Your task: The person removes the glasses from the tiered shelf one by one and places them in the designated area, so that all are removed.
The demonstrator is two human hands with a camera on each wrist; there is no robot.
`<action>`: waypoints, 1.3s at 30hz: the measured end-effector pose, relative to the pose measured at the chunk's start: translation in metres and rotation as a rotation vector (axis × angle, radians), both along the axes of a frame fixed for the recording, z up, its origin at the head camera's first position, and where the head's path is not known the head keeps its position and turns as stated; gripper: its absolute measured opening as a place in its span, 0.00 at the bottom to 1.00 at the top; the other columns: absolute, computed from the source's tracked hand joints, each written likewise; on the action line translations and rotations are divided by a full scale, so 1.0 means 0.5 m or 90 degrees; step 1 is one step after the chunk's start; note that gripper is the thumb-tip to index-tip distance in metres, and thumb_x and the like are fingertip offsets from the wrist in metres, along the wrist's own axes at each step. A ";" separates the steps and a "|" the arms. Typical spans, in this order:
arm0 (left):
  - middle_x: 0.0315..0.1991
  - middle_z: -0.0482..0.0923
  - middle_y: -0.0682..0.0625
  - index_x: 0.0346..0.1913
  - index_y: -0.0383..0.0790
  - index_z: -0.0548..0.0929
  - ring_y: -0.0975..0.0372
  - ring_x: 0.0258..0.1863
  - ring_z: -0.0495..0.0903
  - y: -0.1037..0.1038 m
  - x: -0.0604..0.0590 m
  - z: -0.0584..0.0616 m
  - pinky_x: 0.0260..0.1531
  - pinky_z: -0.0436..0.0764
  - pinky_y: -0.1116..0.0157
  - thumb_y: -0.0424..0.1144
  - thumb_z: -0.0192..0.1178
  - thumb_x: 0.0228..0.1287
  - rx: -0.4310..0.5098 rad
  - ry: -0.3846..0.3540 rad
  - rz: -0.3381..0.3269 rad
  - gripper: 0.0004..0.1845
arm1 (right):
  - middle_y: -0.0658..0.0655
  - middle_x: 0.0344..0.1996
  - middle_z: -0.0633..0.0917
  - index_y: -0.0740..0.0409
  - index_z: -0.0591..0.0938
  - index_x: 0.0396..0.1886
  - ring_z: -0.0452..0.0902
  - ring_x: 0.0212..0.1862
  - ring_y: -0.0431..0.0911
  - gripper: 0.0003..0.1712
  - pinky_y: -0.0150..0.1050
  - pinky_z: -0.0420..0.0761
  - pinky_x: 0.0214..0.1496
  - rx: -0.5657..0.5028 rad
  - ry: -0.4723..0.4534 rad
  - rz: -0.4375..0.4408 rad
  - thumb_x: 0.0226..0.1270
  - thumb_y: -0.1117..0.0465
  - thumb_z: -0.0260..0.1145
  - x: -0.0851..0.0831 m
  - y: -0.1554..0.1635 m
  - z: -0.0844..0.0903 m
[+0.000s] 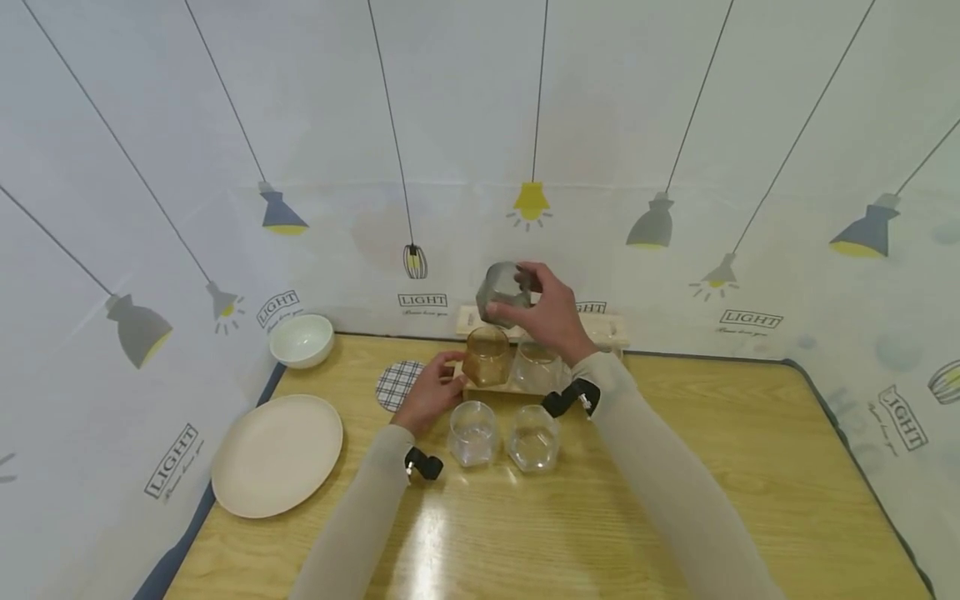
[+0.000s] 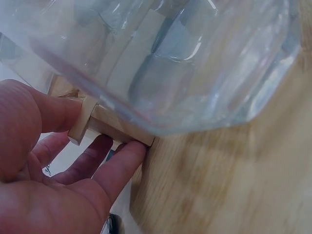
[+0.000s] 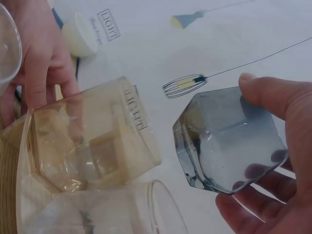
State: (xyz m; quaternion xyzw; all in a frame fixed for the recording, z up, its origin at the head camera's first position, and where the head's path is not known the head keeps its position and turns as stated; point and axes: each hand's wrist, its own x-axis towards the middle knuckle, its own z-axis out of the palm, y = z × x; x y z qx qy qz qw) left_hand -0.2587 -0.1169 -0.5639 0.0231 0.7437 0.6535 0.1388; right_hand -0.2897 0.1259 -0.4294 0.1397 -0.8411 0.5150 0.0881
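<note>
Nearest on the tabletop [image 1: 675,500] stood two clear glasses [image 1: 504,435]. Behind them the left hand [image 1: 429,392] pinched the wooden rack [image 2: 105,121] end, steadying it (wise). Farther back, above the amber glass [image 1: 487,355], the right hand [image 1: 551,315] clasped the grey glass [image 1: 503,292], tilted, axis near level, mouth leftward; it wanted righting before lowering
</note>
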 end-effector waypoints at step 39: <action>0.62 0.74 0.35 0.74 0.48 0.73 0.51 0.60 0.79 0.003 0.007 0.008 0.56 0.87 0.56 0.32 0.59 0.79 0.014 -0.010 0.005 0.25 | 0.54 0.63 0.84 0.48 0.75 0.74 0.79 0.63 0.43 0.46 0.28 0.85 0.54 0.025 0.058 -0.003 0.56 0.59 0.86 0.292 0.209 -0.106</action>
